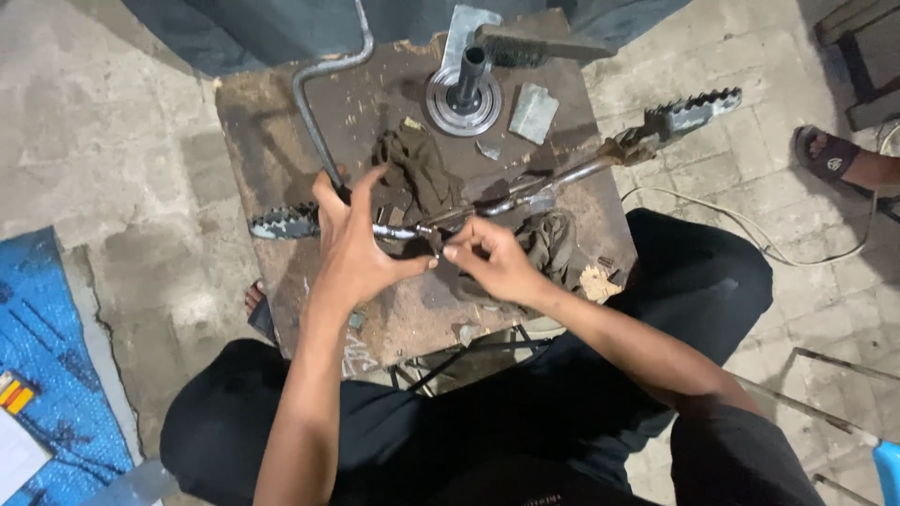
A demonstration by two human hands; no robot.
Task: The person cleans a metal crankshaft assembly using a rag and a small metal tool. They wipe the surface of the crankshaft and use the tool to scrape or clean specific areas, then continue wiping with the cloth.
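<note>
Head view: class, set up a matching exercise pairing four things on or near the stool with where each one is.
Things:
1. footpeg bar
2. round flange
3. blue mat
4. sandalled foot

Places:
A. floor, far left
B. floor, far right
C. stool top, far edge
D. across the stool, at both hands

Pairs: 1-D, 2-C, 3-A, 4-B

A small flat packet [17, 394] in yellow, orange and red is seen at the far left edge, laid on a blue bubble-textured sheet [47, 375]; no signs or screens are seen.
</note>
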